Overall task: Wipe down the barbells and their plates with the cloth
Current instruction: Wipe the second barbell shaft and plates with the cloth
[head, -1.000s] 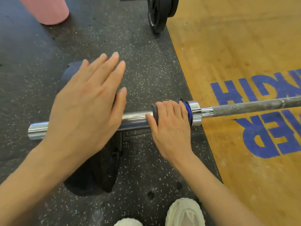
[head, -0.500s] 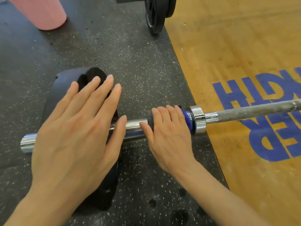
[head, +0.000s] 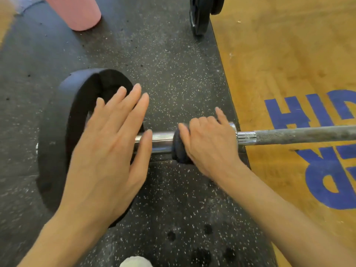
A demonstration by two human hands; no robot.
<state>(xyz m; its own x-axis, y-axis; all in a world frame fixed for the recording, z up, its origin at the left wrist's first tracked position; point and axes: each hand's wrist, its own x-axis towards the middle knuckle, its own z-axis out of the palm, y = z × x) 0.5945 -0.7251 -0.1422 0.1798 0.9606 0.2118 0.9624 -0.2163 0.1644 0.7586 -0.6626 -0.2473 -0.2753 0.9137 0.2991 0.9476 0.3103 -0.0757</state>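
Observation:
A barbell lies across the floor, its chrome sleeve over the black rubber mat and its grey knurled shaft over the wooden floor. A black plate stands on the sleeve at the left. My left hand lies flat with straight fingers against the plate's inner face. My right hand grips a dark cloth wrapped round the sleeve beside the collar; the index finger sticks out forward.
A second barbell's black plates stand at the top, at the mat's edge. A pink cylinder stands at the top left. The wooden floor with blue lettering fills the right. A white shoe tip shows at the bottom.
The view has shifted, so the plate now shows more fully. My left hand has settled against the plate's face. My right hand with the cloth has turned round the sleeve, and its index finger has lifted.

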